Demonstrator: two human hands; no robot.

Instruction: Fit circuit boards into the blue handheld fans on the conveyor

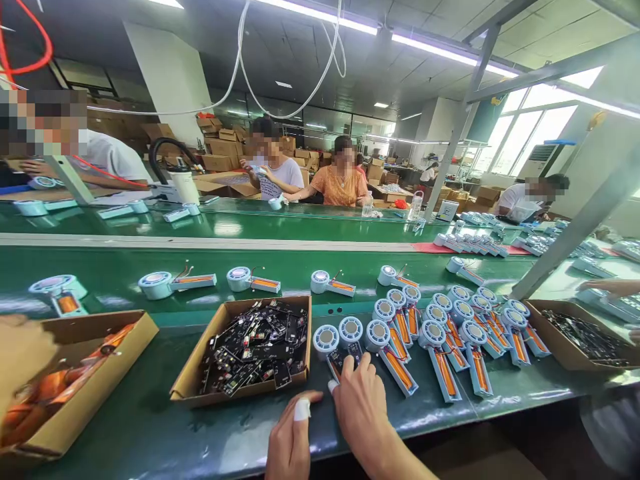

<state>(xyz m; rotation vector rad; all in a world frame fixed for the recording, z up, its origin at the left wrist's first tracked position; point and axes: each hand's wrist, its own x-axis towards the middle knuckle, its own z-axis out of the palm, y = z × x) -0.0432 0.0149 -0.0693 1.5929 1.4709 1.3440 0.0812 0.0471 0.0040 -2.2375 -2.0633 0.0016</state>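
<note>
My right hand is closed over the handles of two pale-blue handheld fans, its fingertips pressed down on them. Black circuit boards show at the handles of the left fan and the fan beside it; the fingers hide the lower parts. My left hand, white tape around its thumb, rests low beside the left fan, fingers stretched out and nothing visible in it. A cardboard box heaped with black circuit boards stands just beyond my left hand. Right of my hands, several fans lie with orange inserts showing.
At left, another person's blurred hand hovers over a box of orange parts. More fans line the green conveyor belt. A box of dark parts and a slanted metal post stand at right. Co-workers sit opposite.
</note>
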